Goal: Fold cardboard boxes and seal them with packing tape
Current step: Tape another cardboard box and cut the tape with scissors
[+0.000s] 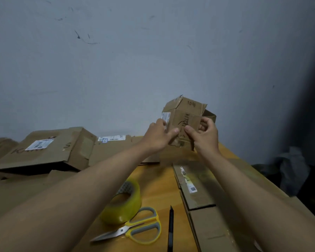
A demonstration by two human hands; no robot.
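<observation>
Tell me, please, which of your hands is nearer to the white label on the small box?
Left. The left hand touches the white label on the small box; the right hand grips the opposite side.

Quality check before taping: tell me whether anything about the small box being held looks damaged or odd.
The small brown cardboard box, held up by both hands, looks worn: its top flaps stand open with ragged, uneven edges, and an old white shipping label wraps its left corner. It seems reused.
</observation>
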